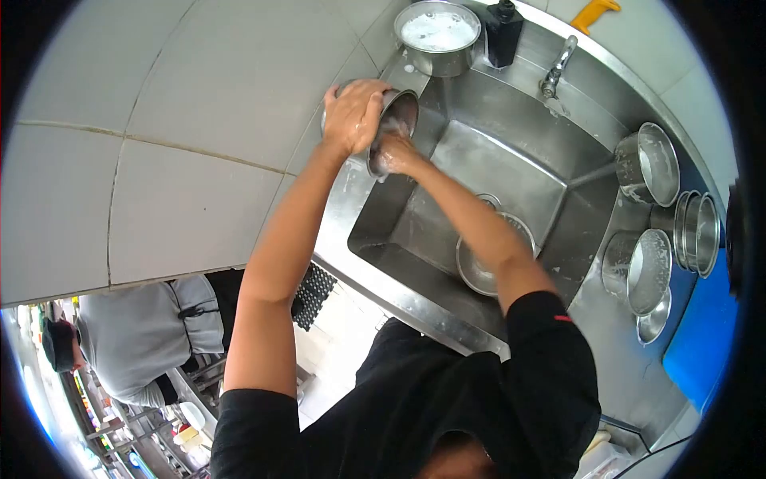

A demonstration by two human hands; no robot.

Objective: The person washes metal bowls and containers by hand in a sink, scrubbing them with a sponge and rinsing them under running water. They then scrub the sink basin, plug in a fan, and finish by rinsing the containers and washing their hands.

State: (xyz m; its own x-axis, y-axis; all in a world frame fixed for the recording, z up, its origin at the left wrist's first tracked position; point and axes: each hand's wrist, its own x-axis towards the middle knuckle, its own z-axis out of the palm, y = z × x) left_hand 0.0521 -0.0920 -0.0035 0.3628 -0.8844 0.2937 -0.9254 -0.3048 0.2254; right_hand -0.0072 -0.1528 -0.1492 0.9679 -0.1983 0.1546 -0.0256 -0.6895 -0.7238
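A metal pot point(408, 112) is tipped on its side at the sink's left rim, its mouth turned toward the basin. My left hand point(355, 116) grips the pot from outside, fingers spread over its wall and thumb toward the rim. Inside the mouth, my right hand point(392, 152) is curled against the inner wall with suds around it. Whatever that hand holds, if anything, is hidden. A round metal strainer or bowl point(519, 226) lies in the sink basin point(487, 152), partly behind my right forearm.
A pot of foamy water point(437, 60) stands at the back beside a black bottle point(503, 33). The faucet point(557, 68) is on the back rim. Metal pots point(630, 168) and stacked bowls point(696, 231) line the right counter near a blue board point(702, 335). Another person point(148, 327) stands at lower left.
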